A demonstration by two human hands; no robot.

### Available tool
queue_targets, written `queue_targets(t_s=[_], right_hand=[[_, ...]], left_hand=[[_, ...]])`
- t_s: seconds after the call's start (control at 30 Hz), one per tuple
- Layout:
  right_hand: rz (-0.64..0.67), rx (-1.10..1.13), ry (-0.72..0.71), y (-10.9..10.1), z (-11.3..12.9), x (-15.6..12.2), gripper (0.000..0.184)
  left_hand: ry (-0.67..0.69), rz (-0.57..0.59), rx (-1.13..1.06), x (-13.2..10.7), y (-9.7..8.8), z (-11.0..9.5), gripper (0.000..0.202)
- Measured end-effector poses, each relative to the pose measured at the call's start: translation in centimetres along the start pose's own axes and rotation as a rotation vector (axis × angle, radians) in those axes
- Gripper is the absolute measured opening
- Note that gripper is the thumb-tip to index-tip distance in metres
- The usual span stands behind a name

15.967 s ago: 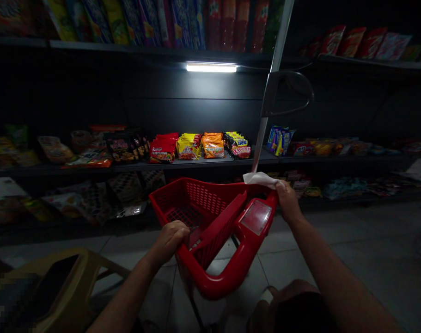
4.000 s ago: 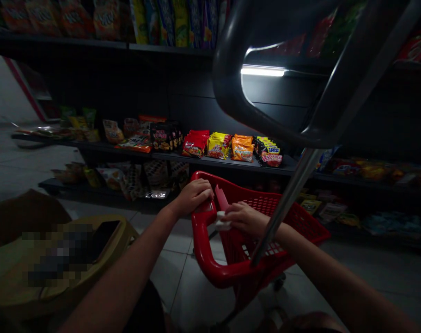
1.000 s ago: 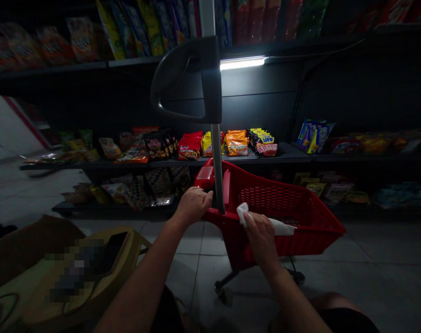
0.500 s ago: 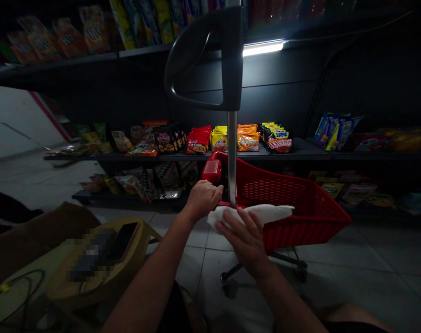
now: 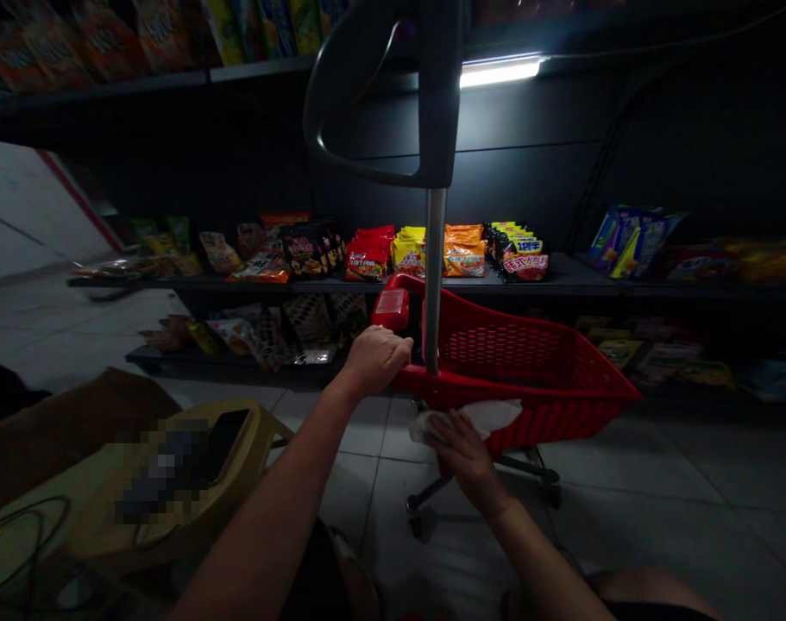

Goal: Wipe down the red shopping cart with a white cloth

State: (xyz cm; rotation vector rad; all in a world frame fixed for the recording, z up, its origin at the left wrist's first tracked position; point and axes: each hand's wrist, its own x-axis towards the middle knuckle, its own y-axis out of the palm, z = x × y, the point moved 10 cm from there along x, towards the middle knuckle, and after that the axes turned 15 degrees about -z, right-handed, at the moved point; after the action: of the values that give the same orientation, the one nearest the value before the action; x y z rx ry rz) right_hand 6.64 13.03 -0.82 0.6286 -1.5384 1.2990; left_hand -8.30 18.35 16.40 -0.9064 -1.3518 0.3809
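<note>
A small red shopping cart (image 5: 554, 418) is stood on a pale tiled floor (image 5: 651, 517), its basket turned toward the right. The cart's looped handle (image 5: 405, 283) is clamped by the left hand (image 5: 374, 358), fingers curled over the bar, apparently so that the cart is steadied. A white cloth (image 5: 499, 417) is laid against the near outer side of the cart, below the rim. It is covered by the right hand (image 5: 463, 453), whose fingers are stretched forward, probably so that the cloth is held flat to the plastic; whether it is also pinched by the thumb cannot be told.

The cart is moulded in glossy plastic, with a ribbed near wall and a far wall pierced by rows of small holes. The cloth looks thin, soft and crumpled. From the cart's near rim a smooth metal pole (image 5: 435, 259) is raised, fitted higher up with a dark, rounded loop grip (image 5: 437, 112).

Behind the cart, shiny snack packets (image 5: 367, 254) are lined up on a dark shelf (image 5: 580, 274), lit by a white tube light (image 5: 499, 72). To the cart's left, a dark, flat phone (image 5: 226, 440) is rested on a yellowish stool (image 5: 254, 423).
</note>
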Motion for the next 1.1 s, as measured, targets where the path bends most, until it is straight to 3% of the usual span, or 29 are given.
queue_targets(t_s=[0.13, 0.23, 0.37, 0.53, 0.67, 0.77, 0.87, 0.97, 1.03, 1.1], right_hand=[[-0.079, -0.044, -0.015, -0.1, 1.3, 5.8, 0.052], [-0.108, -0.186, 0.009, 1.2, 0.6, 6.0, 0.054], [-0.084, -0.298, 0.022, 3.3, -0.5, 0.6, 0.052], [0.059, -0.259, 0.039, 4.9, -1.4, -7.6, 0.059], [0.103, -0.134, 0.115, 4.3, -1.7, -10.2, 0.065], [-0.044, -0.028, 0.230, 1.6, -1.4, -7.0, 0.060], [-0.265, -0.001, 0.228, -1.7, 0.0, -0.7, 0.062], [-0.293, -0.063, 0.177, -1.7, 0.6, 3.8, 0.062], [-0.227, -0.132, 0.128, -0.3, 0.4, 3.6, 0.059], [-0.148, -0.179, 0.086, 1.3, 0.0, 0.7, 0.054]], left_hand=[[0.020, -0.014, 0.012, -0.4, -0.3, -0.6, 0.055], [0.036, -0.016, 0.007, -0.6, -0.5, -0.9, 0.055], [0.026, -0.017, -0.021, -0.6, -0.5, -0.7, 0.055], [0.003, -0.029, -0.033, -0.5, -0.5, -0.5, 0.055], [-0.004, -0.019, 0.000, -0.4, -0.3, -0.4, 0.055], [-0.013, -0.027, 0.017, -0.4, -0.3, -0.2, 0.053], [-0.020, -0.039, 0.031, -0.5, -0.5, -0.2, 0.052], [-0.005, -0.031, 0.031, -0.7, -0.7, -0.5, 0.051], [0.006, -0.026, 0.022, -0.7, -0.7, -0.7, 0.050], [0.009, -0.032, 0.013, -0.7, -0.9, -0.7, 0.049]])
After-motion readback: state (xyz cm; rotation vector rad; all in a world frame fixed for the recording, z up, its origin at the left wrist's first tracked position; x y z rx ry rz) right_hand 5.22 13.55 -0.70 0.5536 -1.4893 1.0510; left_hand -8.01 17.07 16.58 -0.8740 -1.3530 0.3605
